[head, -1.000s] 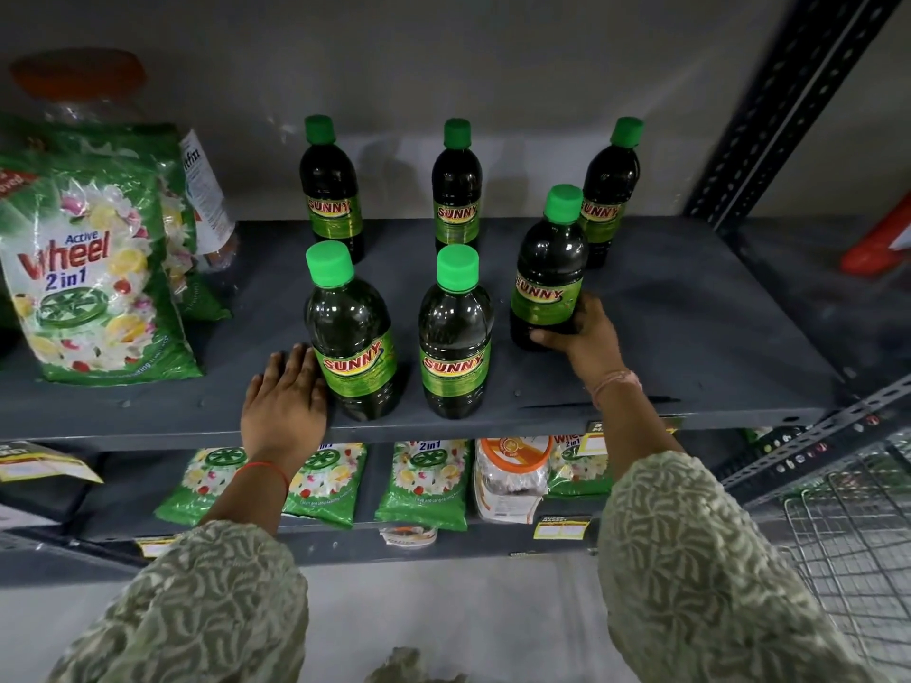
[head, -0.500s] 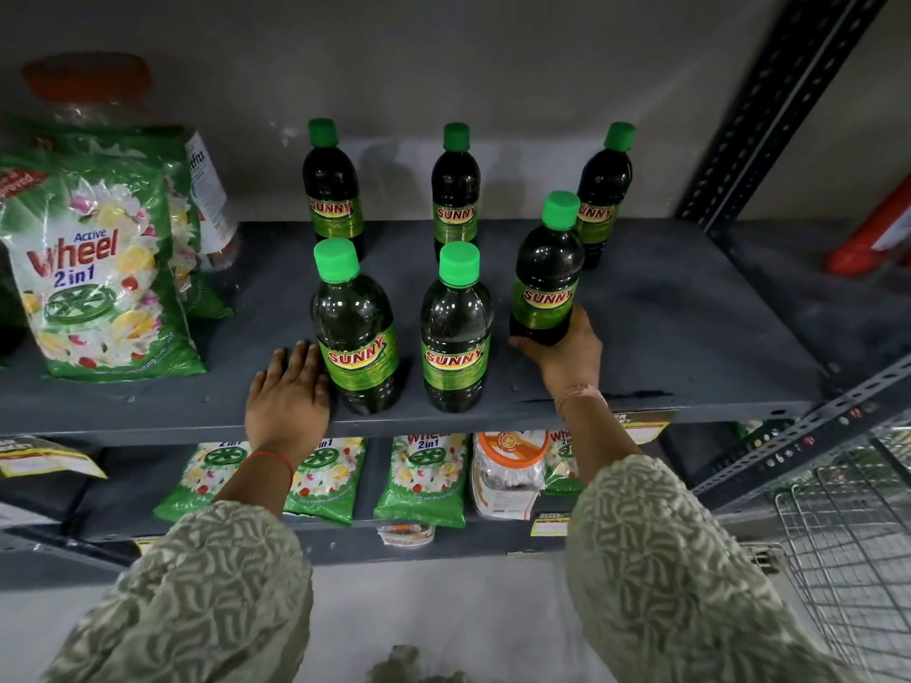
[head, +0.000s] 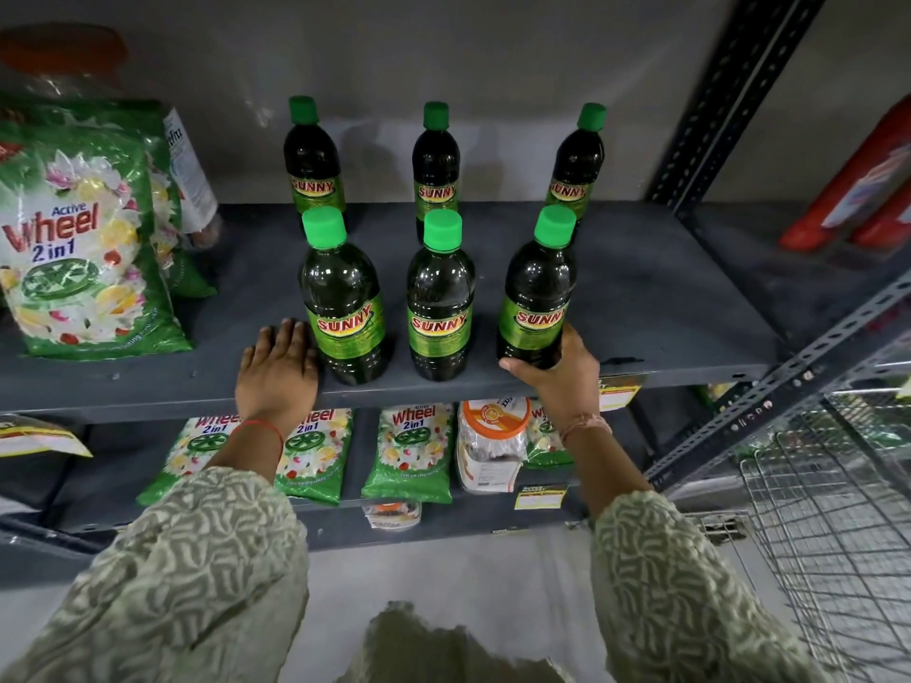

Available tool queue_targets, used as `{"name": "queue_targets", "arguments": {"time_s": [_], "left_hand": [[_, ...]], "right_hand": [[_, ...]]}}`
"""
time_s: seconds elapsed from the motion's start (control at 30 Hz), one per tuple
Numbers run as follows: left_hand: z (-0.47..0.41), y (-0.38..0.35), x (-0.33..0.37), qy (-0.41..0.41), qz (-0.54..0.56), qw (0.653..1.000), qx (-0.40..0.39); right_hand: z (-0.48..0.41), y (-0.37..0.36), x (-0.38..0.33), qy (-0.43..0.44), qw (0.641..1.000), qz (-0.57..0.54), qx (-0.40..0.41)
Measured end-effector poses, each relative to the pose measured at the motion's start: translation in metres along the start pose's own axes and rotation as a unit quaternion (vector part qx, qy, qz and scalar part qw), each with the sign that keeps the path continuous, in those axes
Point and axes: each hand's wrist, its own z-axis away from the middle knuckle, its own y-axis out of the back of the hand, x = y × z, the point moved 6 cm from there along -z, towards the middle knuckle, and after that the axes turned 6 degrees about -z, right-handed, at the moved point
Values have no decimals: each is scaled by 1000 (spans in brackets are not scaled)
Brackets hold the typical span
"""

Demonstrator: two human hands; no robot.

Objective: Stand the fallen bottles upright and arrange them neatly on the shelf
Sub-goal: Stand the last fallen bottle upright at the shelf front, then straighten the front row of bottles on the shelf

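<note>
Several dark SUNNY bottles with green caps stand upright on the grey shelf (head: 655,308) in two rows of three. The front row holds a left bottle (head: 343,298), a middle bottle (head: 440,298) and a right bottle (head: 537,293). The back row has a left bottle (head: 310,160), a middle bottle (head: 436,162) and a right bottle (head: 577,165). My right hand (head: 562,374) grips the base of the front right bottle. My left hand (head: 277,372) lies flat on the shelf edge, fingers together, touching the front left bottle's side.
A green Wheel detergent bag (head: 84,248) stands at the shelf's left. More Wheel packs (head: 411,451) and a jar (head: 490,446) fill the lower shelf. Red containers (head: 858,189) sit on the neighbouring shelf at right. A wire basket (head: 838,534) is at lower right.
My right hand has drawn the front right bottle forward into line with the other two front bottles. My left hand has stayed against the front left bottle.
</note>
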Motion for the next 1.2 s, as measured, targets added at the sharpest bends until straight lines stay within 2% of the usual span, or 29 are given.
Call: {"name": "queue_targets", "arguments": {"time_s": [0.17,0.23,0.27,0.33,0.4,0.43,0.5,0.6,0.83,1.0,1.2], "left_hand": [[-3,-3,-2,-7,11,1000,12],[1,2,-3,8,76,996,40],[8,7,-5,36,137,987,80],[39,19,-5,94,245,945,193],[80,27,19,76,310,912,258],[94,24,40,46,331,909,248],[107,11,84,5,379,911,164],[91,-13,120,32,433,898,66],[49,-25,124,90,366,921,101],[50,-26,138,68,342,931,108],[54,-24,158,53,342,930,121]], "right_hand": [[4,2,3,-3,1000,4,-2],[5,1,2,-1,1000,7,-4],[5,1,2,0,1000,8,-9],[6,1,0,4,1000,-2,-24],[7,2,0,7,999,-28,-32],[7,1,0,6,999,-34,-33],[7,0,0,9,999,-21,-26],[7,2,-1,27,1000,7,-10],[-3,25,10,33,999,31,-8],[-17,72,28,27,998,43,26],[-26,95,42,19,999,28,26]]}}
